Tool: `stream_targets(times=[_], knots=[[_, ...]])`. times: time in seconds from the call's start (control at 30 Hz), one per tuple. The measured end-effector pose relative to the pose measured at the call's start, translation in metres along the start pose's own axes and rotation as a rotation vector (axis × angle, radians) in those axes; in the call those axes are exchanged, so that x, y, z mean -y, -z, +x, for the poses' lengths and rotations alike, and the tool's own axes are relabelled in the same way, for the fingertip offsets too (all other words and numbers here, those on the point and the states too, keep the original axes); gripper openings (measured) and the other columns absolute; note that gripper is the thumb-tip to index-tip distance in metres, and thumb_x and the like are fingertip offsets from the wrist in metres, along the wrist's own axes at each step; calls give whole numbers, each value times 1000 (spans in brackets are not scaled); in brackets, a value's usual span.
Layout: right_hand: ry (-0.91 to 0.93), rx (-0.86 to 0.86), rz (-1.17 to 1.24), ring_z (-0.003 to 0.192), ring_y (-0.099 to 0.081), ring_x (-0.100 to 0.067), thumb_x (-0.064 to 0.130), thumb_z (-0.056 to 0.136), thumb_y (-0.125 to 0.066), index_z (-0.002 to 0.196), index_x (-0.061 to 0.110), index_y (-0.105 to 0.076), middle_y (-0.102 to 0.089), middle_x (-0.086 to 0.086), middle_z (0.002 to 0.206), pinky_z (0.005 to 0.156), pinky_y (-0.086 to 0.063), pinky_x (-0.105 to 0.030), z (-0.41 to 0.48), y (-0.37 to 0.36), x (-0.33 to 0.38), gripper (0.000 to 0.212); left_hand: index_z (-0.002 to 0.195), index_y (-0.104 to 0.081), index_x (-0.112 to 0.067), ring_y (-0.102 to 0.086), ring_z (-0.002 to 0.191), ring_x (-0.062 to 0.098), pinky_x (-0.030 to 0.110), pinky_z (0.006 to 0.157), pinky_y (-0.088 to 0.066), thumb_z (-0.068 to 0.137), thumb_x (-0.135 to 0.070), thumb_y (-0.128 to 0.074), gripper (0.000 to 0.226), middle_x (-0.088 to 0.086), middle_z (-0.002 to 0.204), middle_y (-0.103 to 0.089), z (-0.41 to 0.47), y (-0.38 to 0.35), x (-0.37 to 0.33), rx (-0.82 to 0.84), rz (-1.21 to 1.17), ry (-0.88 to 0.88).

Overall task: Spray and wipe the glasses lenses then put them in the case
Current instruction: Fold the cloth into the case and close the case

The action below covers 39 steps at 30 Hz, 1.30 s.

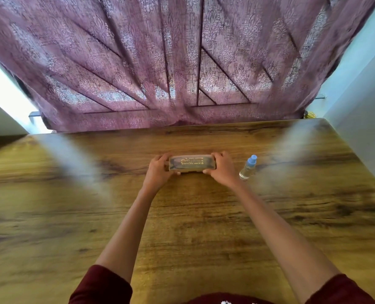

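Observation:
A translucent glasses case [192, 163] with gold lettering on its lid lies closed on the wooden table [182, 227], near the far middle. Dark shapes show faintly through the lid; I cannot tell what is inside. My left hand [160, 170] grips the case's left end and my right hand [220, 168] grips its right end, fingers over the top and thumbs on the front. A small clear spray bottle [248, 167] with a blue cap stands upright just right of my right hand, apart from it. No cloth is visible.
A purple patterned curtain [182, 62] hangs right behind the table's far edge. Pale walls [362, 106] close in on the right and on the left. Bare wood stretches around the case on all sides.

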State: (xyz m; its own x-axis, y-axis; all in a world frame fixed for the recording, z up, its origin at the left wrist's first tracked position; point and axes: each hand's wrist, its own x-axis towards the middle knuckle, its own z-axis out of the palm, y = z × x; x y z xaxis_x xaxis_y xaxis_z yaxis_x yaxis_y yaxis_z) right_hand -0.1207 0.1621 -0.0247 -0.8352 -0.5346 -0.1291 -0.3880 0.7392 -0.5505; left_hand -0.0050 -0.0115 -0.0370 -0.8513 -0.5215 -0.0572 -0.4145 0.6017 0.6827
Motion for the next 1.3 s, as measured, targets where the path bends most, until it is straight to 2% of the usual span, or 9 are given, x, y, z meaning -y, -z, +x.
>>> stream_targets(times=[0.33, 0.4, 0.5, 0.57, 0.67, 0.77, 0.93, 1.1, 1.3], knots=[[17, -7, -60, 129, -37, -26, 27, 80, -74, 139, 8, -39, -39, -11, 137, 107, -35, -37, -5, 3, 3, 71, 135, -50, -16, -41, 126, 30, 43, 104, -36, 73, -24, -80, 69, 10, 136, -47, 1, -2, 3, 12, -7, 6], [125, -103, -174, 125, -41, -25, 22, 79, -75, 137, 9, -43, -42, -10, 135, 105, -39, -36, -8, 11, 7, 67, 135, -49, -15, -40, 127, 30, 45, 106, -37, 73, -24, -79, 69, 10, 137, -47, 1, -2, 3, 11, -4, -1], [316, -308, -381, 111, -50, -20, 18, 81, -70, 122, 10, -57, -53, -7, 119, 98, -42, -31, -11, 31, 11, 44, 134, -49, -16, -43, 124, 30, 47, 104, -40, 74, -23, -79, 68, 10, 136, -47, 0, -2, 3, 17, -14, 4], [341, -413, -401, 105, -52, -21, 21, 83, -68, 114, 8, -61, -57, -8, 112, 96, -42, -32, -14, 45, 9, 34, 134, -50, -16, -45, 121, 29, 47, 102, -42, 73, -23, -79, 68, 9, 135, -48, 1, -2, 4, 21, -20, 6], [300, -535, -300, 103, -52, -23, 26, 83, -67, 110, 7, -62, -58, -9, 107, 94, -40, -31, -20, 59, -3, 34, 134, -49, -16, -44, 121, 29, 48, 102, -41, 73, -24, -79, 68, 9, 136, -47, 0, -2, 4, 19, -20, 2], [229, -596, -115, 110, -50, -23, 30, 83, -68, 121, 6, -55, -55, -10, 115, 93, -37, -25, -30, 61, -22, 47, 134, -49, -17, -45, 121, 31, 49, 102, -41, 74, -25, -79, 68, 9, 137, -46, 0, -2, 5, 26, -29, 7], [57, -563, 252, 111, -49, -23, 29, 80, -75, 133, 6, -42, -50, -11, 122, 88, -47, -31, -45, 44, -48, 67, 135, -49, -16, -44, 122, 30, 49, 103, -40, 74, -25, -79, 69, 9, 136, -47, 0, -2, 5, 32, -29, 9], [-63, -484, 334, 99, -55, -25, 15, 76, -76, 119, 7, -48, -51, -3, 105, 82, -49, -33, -53, 26, -66, 53, 135, -48, -15, -44, 123, 32, 50, 104, -40, 74, -24, -79, 69, 11, 137, -45, 0, -1, 4, 44, -32, 13], [-121, -433, 348, 94, -59, -21, 12, 79, -71, 118, 13, -51, -57, -9, 108, 81, -51, -30, -55, 15, -76, 44, 135, -49, -15, -44, 123, 31, 50, 104, -40, 74, -24, -79, 69, 11, 136, -45, 0, -1, 3, 47, -24, 18]])
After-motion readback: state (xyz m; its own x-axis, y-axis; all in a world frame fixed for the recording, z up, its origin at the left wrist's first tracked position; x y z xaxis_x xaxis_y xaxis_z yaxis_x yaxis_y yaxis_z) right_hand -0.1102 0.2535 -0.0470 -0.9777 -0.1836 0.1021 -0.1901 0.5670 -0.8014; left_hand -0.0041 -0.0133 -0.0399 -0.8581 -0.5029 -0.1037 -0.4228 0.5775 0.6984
